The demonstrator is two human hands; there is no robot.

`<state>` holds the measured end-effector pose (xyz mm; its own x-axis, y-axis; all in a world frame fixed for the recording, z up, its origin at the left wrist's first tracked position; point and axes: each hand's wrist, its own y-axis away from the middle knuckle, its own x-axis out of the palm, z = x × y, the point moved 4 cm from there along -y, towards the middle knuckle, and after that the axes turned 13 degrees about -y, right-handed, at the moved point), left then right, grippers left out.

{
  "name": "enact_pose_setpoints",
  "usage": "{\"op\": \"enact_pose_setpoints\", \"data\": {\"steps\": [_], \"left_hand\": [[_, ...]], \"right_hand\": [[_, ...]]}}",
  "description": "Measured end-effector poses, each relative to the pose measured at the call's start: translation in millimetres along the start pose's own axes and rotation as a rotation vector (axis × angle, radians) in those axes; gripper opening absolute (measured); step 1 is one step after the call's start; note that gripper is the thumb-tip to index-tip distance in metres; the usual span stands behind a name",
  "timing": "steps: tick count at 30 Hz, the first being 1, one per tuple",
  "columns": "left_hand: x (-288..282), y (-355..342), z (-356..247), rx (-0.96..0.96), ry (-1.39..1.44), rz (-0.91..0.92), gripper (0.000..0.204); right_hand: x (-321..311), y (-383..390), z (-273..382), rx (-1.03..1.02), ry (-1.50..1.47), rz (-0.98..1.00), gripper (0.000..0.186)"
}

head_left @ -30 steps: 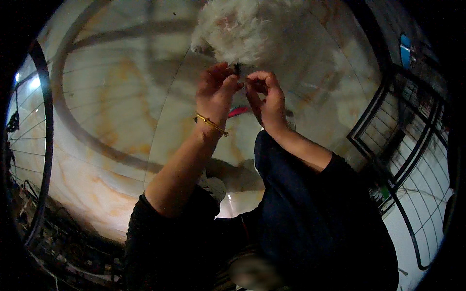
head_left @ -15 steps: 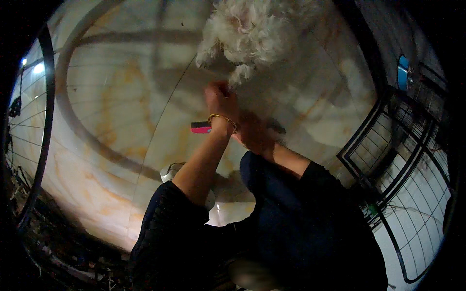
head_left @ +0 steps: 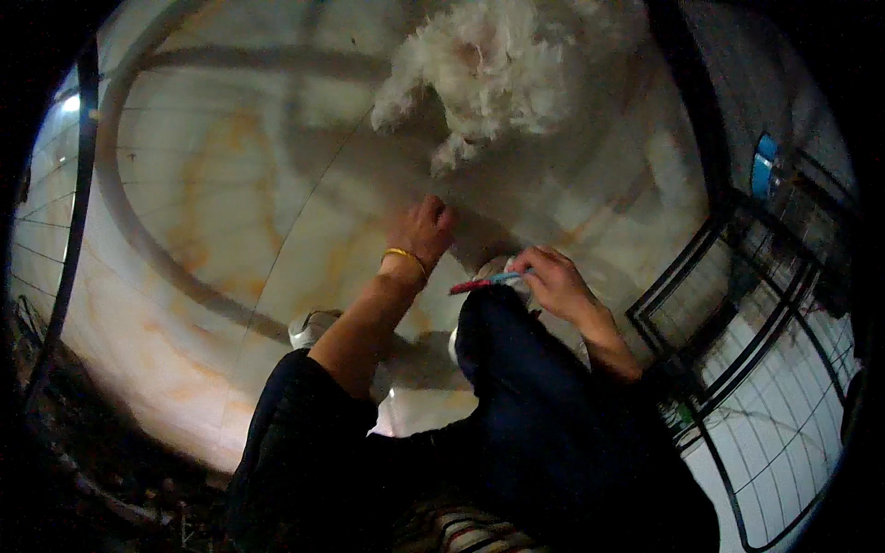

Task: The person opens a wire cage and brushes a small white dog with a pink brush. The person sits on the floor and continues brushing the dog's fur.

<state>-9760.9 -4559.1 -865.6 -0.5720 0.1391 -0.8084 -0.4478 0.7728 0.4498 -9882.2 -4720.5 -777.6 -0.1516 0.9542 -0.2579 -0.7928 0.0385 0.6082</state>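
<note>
A fluffy white dog [head_left: 489,78] is on the tiled floor at the top of the view, one front leg reaching toward me. My left hand [head_left: 422,232], with a yellow bracelet at the wrist, is just below that paw and apart from it. Its fingers are curled, and whatever they may hold is hidden. My right hand [head_left: 556,282] grips the blue handle of a small brush [head_left: 473,287] with a pink head. The brush points left, just above my dark-clothed knee [head_left: 498,323].
A black wire pen panel [head_left: 774,369] stands on the right, with a blue item [head_left: 763,166] on the bars above. Another dark wire frame [head_left: 69,249] curves along the left edge. A white shoe [head_left: 309,330] shows beside my left forearm. Shadows cross the marbled tiles [head_left: 212,212].
My left hand has drawn back from the dog's paw. My right hand has moved right, out from under the left wrist, carrying the brush with it.
</note>
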Motion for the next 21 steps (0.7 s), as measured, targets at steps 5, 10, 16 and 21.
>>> {"op": "enact_pose_setpoints", "data": {"steps": [5, 10, 16, 21], "left_hand": [[-5, -6, -20, 0.056, -0.044, -0.190, 0.014], [-1, -8, -29, 0.028, -0.084, -0.224, 0.011], [-16, -12, 31, 0.000, 0.347, -0.487, 0.015], [-135, -60, 108, 0.024, 0.221, -0.860, 0.020]], "right_hand": [[-44, 32, 28, 0.104, -0.683, -0.341, 0.010], [-34, 16, 61, 0.044, -0.830, -0.095, 0.010], [-29, -3, 74, -0.143, -0.143, -0.141, 0.018], [-18, -32, 91, -0.273, 0.341, -0.084, 0.022]]}}
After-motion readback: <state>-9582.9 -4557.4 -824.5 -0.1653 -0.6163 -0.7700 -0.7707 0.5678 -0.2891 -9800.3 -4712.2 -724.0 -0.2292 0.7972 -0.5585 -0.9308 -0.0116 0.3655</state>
